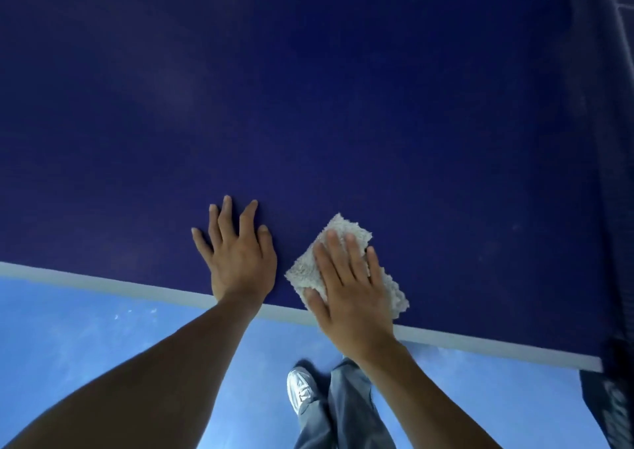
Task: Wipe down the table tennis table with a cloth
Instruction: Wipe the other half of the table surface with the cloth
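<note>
Fingers (353, 253) straight, right hand (350, 297) presses shaggy cloth (346, 227) (pale); left hand (240, 256) splayed on smooth table (343, 105).

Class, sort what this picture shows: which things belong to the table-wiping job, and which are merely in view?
Belong to the job:
table tennis table
cloth
right hand, pressing flat on the cloth
left hand, resting flat on the table

Merely in view:
blue floor
white shoe
trouser leg
net at the right edge

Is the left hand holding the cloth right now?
No, the left hand lies flat on the bare table, while the right hand presses the cloth.
</note>
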